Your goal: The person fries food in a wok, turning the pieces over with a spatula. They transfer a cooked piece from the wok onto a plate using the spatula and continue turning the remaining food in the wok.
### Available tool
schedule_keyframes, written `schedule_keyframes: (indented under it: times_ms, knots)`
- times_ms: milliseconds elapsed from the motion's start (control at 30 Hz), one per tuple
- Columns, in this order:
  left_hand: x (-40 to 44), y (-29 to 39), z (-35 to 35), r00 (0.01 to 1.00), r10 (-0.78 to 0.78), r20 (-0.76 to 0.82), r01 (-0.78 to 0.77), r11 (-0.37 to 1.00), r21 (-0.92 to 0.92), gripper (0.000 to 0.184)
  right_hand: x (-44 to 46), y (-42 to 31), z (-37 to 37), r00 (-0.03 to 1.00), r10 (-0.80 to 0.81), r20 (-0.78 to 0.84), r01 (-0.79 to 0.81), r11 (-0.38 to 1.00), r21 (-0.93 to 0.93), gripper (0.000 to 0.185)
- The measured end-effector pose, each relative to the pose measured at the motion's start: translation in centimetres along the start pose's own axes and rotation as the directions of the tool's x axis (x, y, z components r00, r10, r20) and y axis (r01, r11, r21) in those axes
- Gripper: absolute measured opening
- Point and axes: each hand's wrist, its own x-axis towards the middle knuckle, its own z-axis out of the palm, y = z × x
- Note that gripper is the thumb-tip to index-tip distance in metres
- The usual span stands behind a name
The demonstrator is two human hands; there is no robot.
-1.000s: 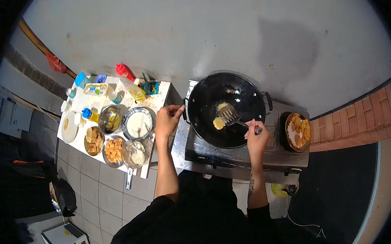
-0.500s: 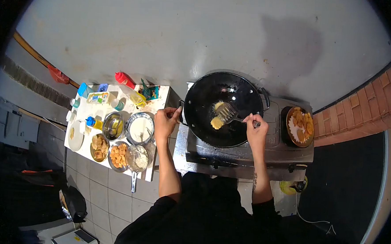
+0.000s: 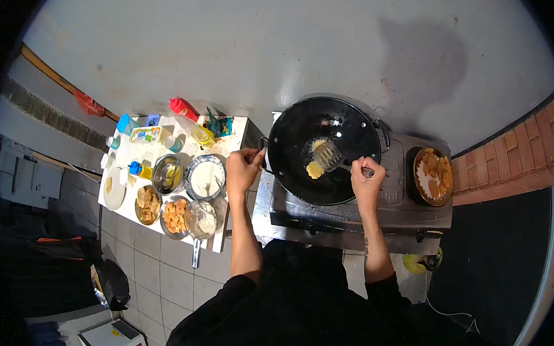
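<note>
A black wok [image 3: 291, 139] sits on the stove [image 3: 392, 191]. My left hand [image 3: 245, 167] is closed around the wok's left handle. With my right hand [image 3: 367, 178] I grip a slotted spatula [image 3: 327, 157], its blade down inside the wok. Small golden pieces of food [image 3: 315, 170] lie by the blade, one below it and another above, partly covered. I cannot tell whether the blade is under them.
To the right stands a plate of fried pieces [image 3: 433, 175]. On the white table [image 3: 154, 220] at left are a bowl of white batter [image 3: 206, 179], a bowl of orange chunks [image 3: 175, 218], a strainer [image 3: 200, 220] and several bottles. A gas cylinder [image 3: 419, 263] is below the stove.
The whole view has shifted slightly, with the scene sitting a little further right and higher. My hands keep their grips, and the spatula blade stays among the food pieces.
</note>
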Motion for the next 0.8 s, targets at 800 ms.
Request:
schedule_keyframes:
  times_ms: [800]
  knots:
    - [0.5, 0.2, -0.7, 0.996, -0.051, 0.075, 0.049, 0.998, 0.035, 0.041, 5.0, -3.2, -0.6, 0.975, -0.118, 0.187, -0.017, 0.804, 0.595, 0.048]
